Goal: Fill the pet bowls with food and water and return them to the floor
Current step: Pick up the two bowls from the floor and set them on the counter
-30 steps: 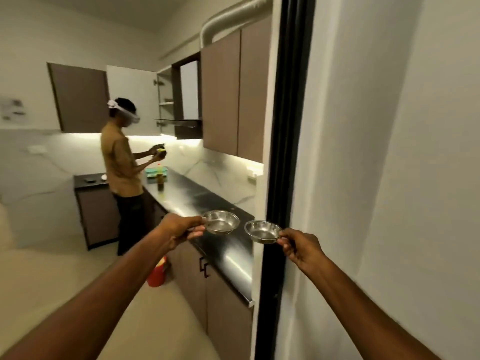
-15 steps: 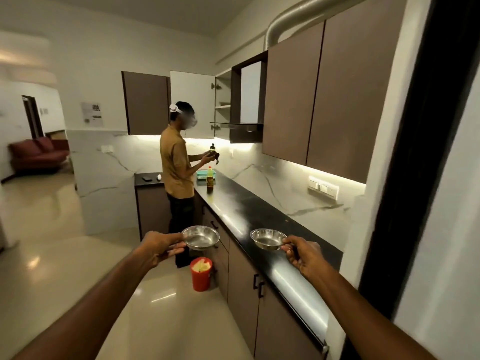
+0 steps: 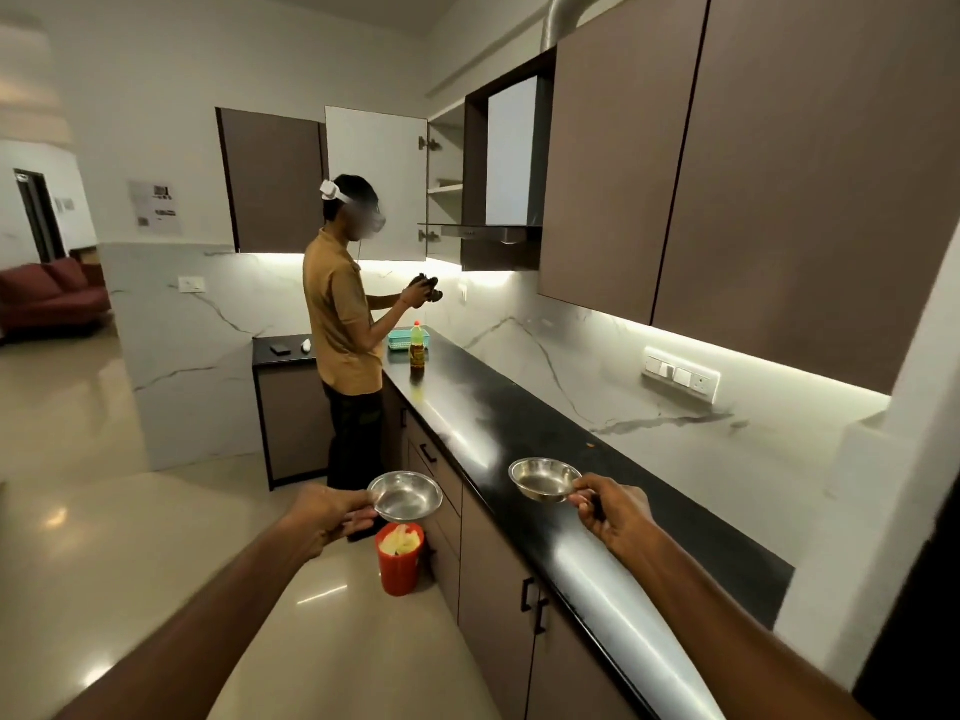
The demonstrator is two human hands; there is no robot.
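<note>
Since a second earlier, both bowls had travelled out from beside the door frame into the open kitchen, and the black counter [image 3: 498,423] now stretched ahead of them. Both looked empty, so neither food nor water had gone in, and the return to the floor was further off. The right bowl [image 3: 544,478] hung just above the counter, pinched at its rim by the right hand [image 3: 613,514]. The left bowl [image 3: 406,496] was off the counter's front edge, over the floor, its rim gripped by the left hand [image 3: 330,514]. Below it, against the counter's cabinets, stood a red bin [image 3: 399,561]. At the counter's far end another person [image 3: 345,324] worked near a bottle [image 3: 417,346].
</note>
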